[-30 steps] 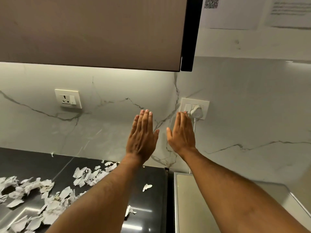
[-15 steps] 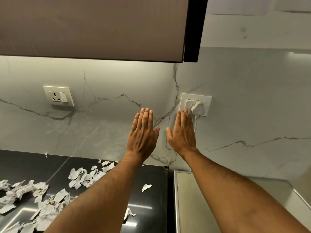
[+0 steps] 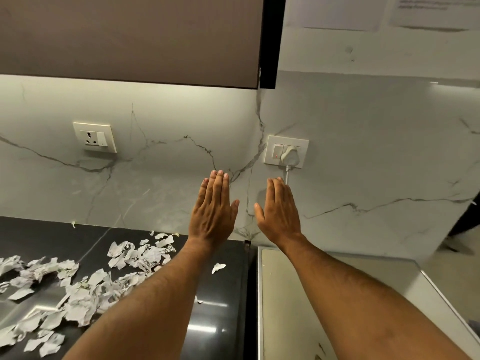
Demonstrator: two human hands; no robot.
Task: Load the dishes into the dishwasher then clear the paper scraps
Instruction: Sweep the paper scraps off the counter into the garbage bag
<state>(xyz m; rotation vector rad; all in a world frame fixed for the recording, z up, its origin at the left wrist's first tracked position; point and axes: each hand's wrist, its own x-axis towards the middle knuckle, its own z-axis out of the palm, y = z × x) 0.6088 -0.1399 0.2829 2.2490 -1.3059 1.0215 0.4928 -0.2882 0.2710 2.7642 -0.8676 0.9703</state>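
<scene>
Hands up, nothing held
You lowered your flat, released left hand (image 3: 213, 209) and right hand (image 3: 280, 211); paper scraps (image 3: 85, 279) littered the desk (image 3: 220, 307).

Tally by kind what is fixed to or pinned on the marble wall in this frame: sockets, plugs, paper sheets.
Socket plates: 2, left one, right one
White plug in the right plate: 1
Paper sheets: 2, one, another
Total: 5
</scene>
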